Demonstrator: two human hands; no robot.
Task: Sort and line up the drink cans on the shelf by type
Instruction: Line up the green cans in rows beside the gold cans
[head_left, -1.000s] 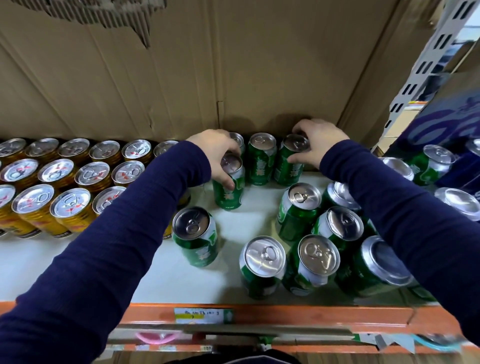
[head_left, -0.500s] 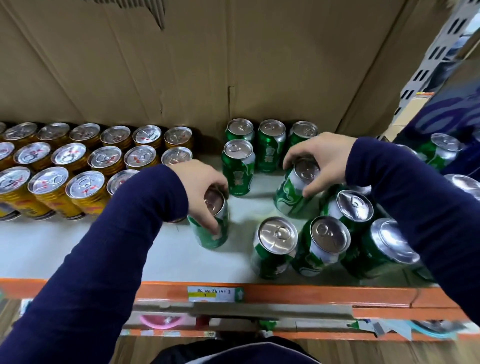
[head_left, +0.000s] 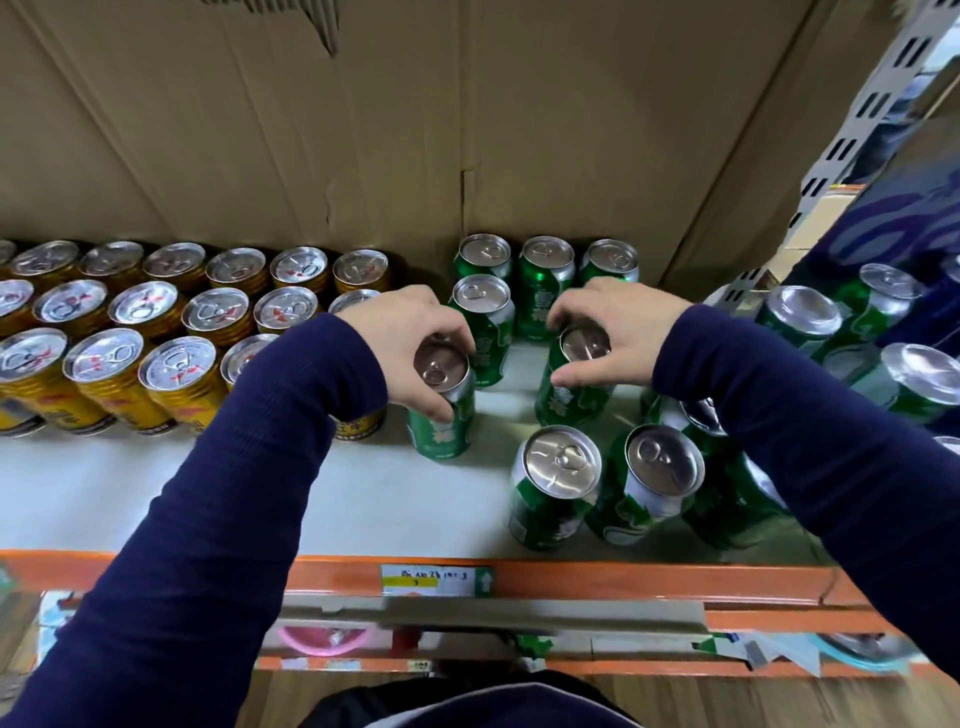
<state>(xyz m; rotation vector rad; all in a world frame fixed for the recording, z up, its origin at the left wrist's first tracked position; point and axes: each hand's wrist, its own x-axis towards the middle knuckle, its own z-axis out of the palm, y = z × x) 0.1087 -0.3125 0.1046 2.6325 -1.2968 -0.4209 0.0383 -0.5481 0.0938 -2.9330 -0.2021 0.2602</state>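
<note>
Cardboard wall, perforated metal upright, wooden floor

The left sleeve covers most of two yellow cans; the right sleeve hides perhaps two green cans beneath it. The leftmost yellow cans are cut off by the frame edge. Handwriting on the shelf label is too small to read.

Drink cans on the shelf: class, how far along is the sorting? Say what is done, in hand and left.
Done: the gold cans stand in rows at left, and four back green cans are lined up. In hand: the left hand grips the left green can by its top, the right hand the right green can. Left: the loose green cans bunched at front right.
</note>
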